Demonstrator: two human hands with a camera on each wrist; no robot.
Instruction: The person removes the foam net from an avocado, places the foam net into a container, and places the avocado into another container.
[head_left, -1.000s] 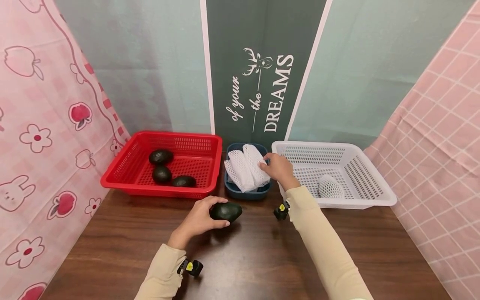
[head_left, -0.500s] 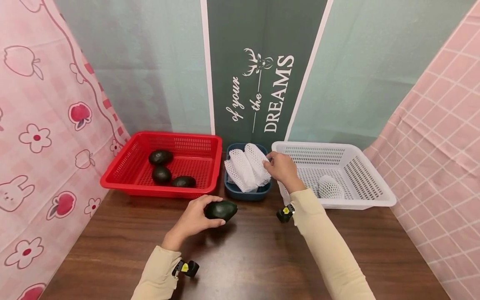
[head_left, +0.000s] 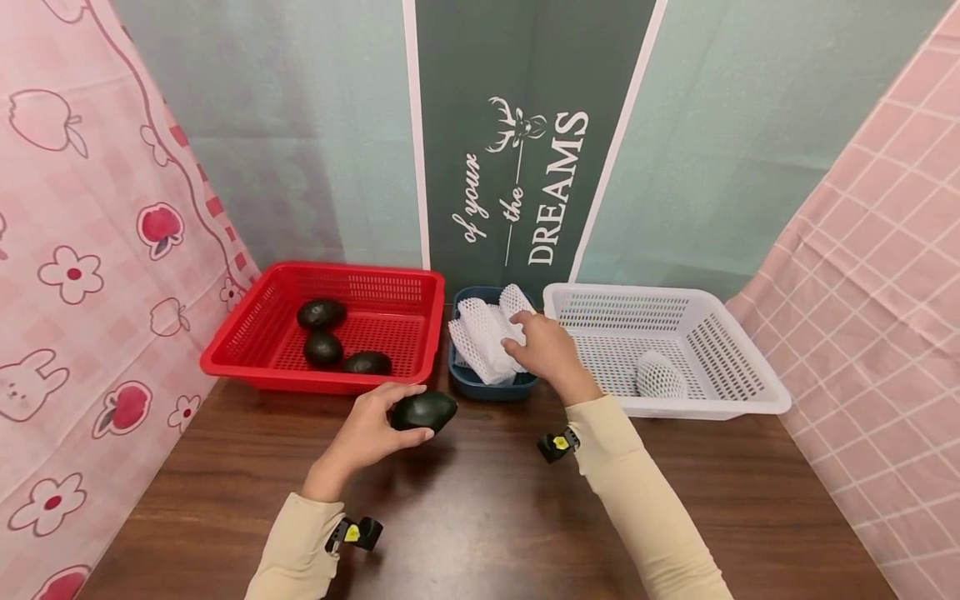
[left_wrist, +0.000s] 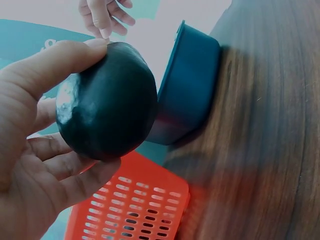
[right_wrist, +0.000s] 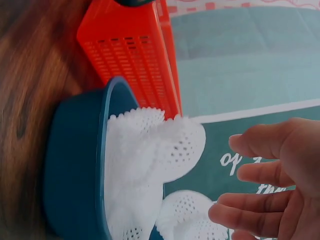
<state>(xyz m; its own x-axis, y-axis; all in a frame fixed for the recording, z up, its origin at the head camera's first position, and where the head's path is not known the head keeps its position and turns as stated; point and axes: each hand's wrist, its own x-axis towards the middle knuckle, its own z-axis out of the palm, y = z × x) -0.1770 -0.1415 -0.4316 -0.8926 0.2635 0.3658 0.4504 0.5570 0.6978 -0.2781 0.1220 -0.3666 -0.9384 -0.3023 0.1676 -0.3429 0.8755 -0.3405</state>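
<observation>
My left hand [head_left: 358, 433] holds a dark green avocado [head_left: 427, 412] above the table, in front of the red basket. In the left wrist view, thumb and fingers curl round opposite sides of the avocado [left_wrist: 112, 102]. My right hand [head_left: 553, 352] hovers over the right part of a small blue bin [head_left: 491, 392]. White foam net sleeves [head_left: 480, 333] lie piled in that bin. Seen from the right wrist, the right hand [right_wrist: 280, 185] has its fingers loosely extended, with nothing gripped; the fingertips are beside one net sleeve [right_wrist: 187, 215].
To the left stands a red basket [head_left: 322, 384] with three avocados [head_left: 322, 348] inside. A white basket [head_left: 705, 406] on the right contains one net-wrapped fruit [head_left: 660, 375]. The brown wooden table [head_left: 480, 517] extends in front, with patterned cloths [head_left: 322, 150] hanging around it.
My left hand has drawn left with the avocado. My right hand first drew a net sleeve slightly to the right, then moved left over the pile, its fingers spreading.
</observation>
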